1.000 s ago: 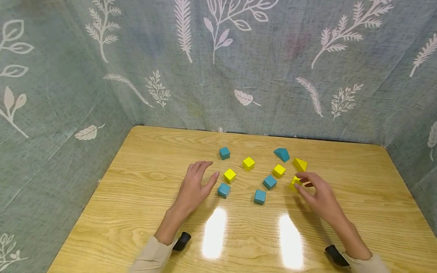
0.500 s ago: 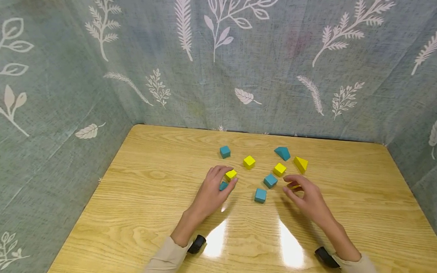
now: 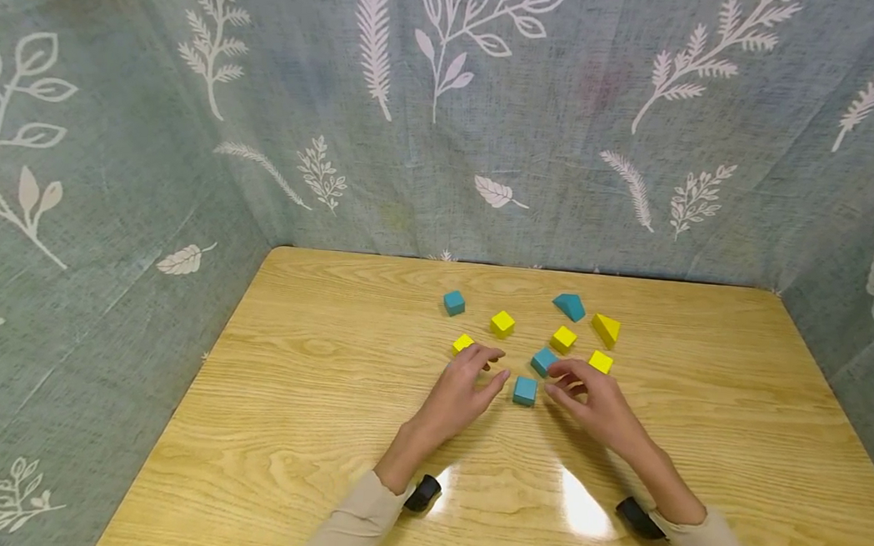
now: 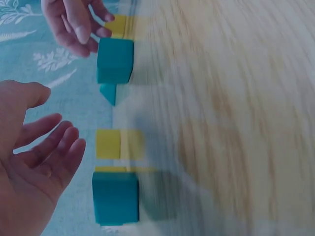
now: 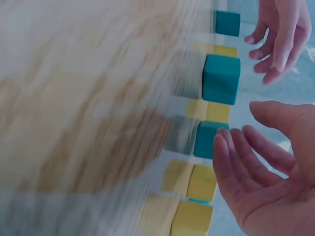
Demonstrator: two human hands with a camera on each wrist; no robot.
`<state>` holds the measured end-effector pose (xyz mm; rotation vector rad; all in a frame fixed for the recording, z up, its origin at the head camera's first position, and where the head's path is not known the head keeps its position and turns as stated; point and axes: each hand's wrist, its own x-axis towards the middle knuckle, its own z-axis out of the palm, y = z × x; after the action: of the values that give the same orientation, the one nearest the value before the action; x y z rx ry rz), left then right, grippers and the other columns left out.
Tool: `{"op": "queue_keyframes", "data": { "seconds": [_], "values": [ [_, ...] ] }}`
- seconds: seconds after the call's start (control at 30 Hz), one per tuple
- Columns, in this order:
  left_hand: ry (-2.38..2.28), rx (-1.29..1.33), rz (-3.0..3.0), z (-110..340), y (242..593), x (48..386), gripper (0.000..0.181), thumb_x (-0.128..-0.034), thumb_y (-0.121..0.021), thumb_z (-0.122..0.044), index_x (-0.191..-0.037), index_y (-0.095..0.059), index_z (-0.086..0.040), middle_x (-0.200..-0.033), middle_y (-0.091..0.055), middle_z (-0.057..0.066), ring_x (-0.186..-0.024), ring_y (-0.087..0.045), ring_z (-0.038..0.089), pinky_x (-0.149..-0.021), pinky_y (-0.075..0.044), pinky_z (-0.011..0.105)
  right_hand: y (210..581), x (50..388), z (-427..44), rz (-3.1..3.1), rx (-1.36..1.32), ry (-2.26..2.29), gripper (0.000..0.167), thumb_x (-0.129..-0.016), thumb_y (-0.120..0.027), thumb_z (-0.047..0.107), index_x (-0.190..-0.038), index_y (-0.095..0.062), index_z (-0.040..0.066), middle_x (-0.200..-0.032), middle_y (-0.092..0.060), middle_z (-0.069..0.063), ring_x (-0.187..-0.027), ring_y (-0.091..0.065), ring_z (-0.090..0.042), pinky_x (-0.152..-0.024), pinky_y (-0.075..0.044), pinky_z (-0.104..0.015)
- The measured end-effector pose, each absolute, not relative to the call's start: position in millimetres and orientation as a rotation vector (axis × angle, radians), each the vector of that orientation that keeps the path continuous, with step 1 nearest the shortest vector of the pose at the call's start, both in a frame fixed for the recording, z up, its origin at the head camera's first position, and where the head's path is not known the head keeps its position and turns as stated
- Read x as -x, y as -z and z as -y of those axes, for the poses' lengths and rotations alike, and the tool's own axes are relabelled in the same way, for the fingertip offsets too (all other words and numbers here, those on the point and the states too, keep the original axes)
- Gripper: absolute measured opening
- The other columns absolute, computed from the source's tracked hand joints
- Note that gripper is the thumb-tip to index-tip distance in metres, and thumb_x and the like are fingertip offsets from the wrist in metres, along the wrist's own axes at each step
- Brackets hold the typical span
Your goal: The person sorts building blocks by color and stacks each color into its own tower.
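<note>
The left hand (image 3: 461, 393) and right hand (image 3: 593, 401) have moved inward, fingers loosely parted, holding nothing, flanking the near blue cube (image 3: 525, 391).

Desk (image 3: 287, 397): grained wood by the look, glossy, white glare on it
Blocks (image 3: 525, 391): smooth, fairly matt; wood or plastic, can't tell
Backdrop (image 3: 412, 196): matt cloth, slightly rough
Sleeves (image 3: 358, 509): matt cloth

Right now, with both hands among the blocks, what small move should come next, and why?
Perhaps ease the left hand toward the blue cube between it and the right hand: that cube is close by, and neither hand holds anything.
</note>
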<state>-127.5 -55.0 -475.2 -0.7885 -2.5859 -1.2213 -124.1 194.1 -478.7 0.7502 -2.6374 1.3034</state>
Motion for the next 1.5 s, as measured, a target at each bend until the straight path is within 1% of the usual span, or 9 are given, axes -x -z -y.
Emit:
{"op": "queue_keyframes", "data": {
  "seconds": [0.17,0.27,0.47,0.73,0.97,1.13,1.2,1.33,1.5],
  "values": [
    [1.244,0.813,2.666,46,479,127,0.031,-0.1037,-0.065,-0.016,-0.128,-0.064,0.003,-0.119,-0.064,0.015,-0.104,-0.063,0.025,-0.088,-0.056,0.028,482,125,-189,2.654,-0.781,-1.325,0.021,-0.093,-0.074,-0.002,-0.112,-0.068,-0.007,-0.103,-0.071,-0.016,-0.083,-0.071,-0.022,-0.069,-0.061,-0.030],
    [1.251,0.809,2.725,41,482,127,0.030,-0.1038,-0.065,-0.016,-0.128,-0.064,0.001,-0.121,-0.064,0.013,-0.105,-0.063,0.023,-0.089,-0.056,0.026,483,126,-186,2.678,-0.787,-1.332,0.020,-0.094,-0.074,0.001,-0.111,-0.068,-0.006,-0.098,-0.072,-0.012,-0.081,-0.070,-0.018,-0.068,-0.061,-0.028],
    [1.259,0.800,2.797,35,484,124,0.029,-0.1048,-0.063,-0.016,-0.127,-0.066,0.002,-0.116,-0.063,0.013,-0.097,-0.065,0.019,-0.083,-0.055,0.022,483,125,-182,2.728,-0.797,-1.332,0.020,-0.096,-0.073,0.006,-0.111,-0.069,-0.005,-0.095,-0.071,-0.007,-0.080,-0.069,-0.014,-0.069,-0.060,-0.026],
    [1.310,0.799,2.833,34,486,124,0.025,-0.1066,-0.058,-0.016,-0.124,-0.065,0.001,-0.113,-0.066,0.012,-0.095,-0.065,0.017,-0.081,-0.055,0.021,480,122,-179,2.757,-0.829,-1.310,0.022,-0.098,-0.070,0.007,-0.115,-0.070,-0.007,-0.100,-0.074,-0.009,-0.086,-0.072,-0.020,-0.074,-0.060,-0.029],
    [1.422,0.826,2.825,39,487,121,0.024,-0.1054,-0.060,-0.015,-0.124,-0.060,0.000,-0.106,-0.070,0.010,-0.091,-0.067,0.012,-0.078,-0.054,0.017,478,117,-176,2.747,-0.842,-1.393,0.022,-0.098,-0.070,0.007,-0.117,-0.068,-0.004,-0.100,-0.072,-0.005,-0.088,-0.070,-0.018,-0.077,-0.060,-0.031],
    [1.502,0.869,2.790,44,488,118,0.025,-0.1037,-0.062,-0.011,-0.124,-0.058,0.002,-0.107,-0.071,0.012,-0.089,-0.068,0.011,-0.077,-0.054,0.017,478,115,-175,2.726,-0.858,-1.545,0.025,-0.096,-0.070,0.001,-0.118,-0.064,-0.008,-0.107,-0.069,-0.016,-0.094,-0.071,-0.026,-0.081,-0.061,-0.033],
    [1.521,0.884,2.790,45,487,116,0.029,-0.1031,-0.063,-0.010,-0.128,-0.057,0.004,-0.109,-0.070,0.013,-0.090,-0.067,0.011,-0.078,-0.054,0.017,478,113,-174,2.717,-0.858,-1.602,0.027,-0.095,-0.071,-0.002,-0.120,-0.062,-0.009,-0.111,-0.067,-0.020,-0.097,-0.071,-0.031,-0.083,-0.061,-0.034],
    [1.509,0.903,2.810,48,486,112,0.037,-0.1021,-0.064,-0.007,-0.136,-0.055,0.006,-0.112,-0.067,0.013,-0.095,-0.066,0.012,-0.082,-0.054,0.016,479,112,-172,2.704,-0.847,-1.683,0.032,-0.092,-0.073,-0.007,-0.122,-0.061,-0.008,-0.114,-0.064,-0.020,-0.101,-0.069,-0.033,-0.087,-0.060,-0.034],
    [1.516,0.903,2.822,49,486,109,0.034,-0.1001,-0.067,-0.003,-0.133,-0.058,0.003,-0.114,-0.065,0.012,-0.101,-0.066,0.016,-0.085,-0.054,0.018,482,109,-169,2.700,-0.851,-1.758,0.034,-0.089,-0.074,-0.010,-0.120,-0.060,-0.008,-0.114,-0.065,-0.019,-0.105,-0.068,-0.035,-0.090,-0.059,-0.034]
  ]
}}
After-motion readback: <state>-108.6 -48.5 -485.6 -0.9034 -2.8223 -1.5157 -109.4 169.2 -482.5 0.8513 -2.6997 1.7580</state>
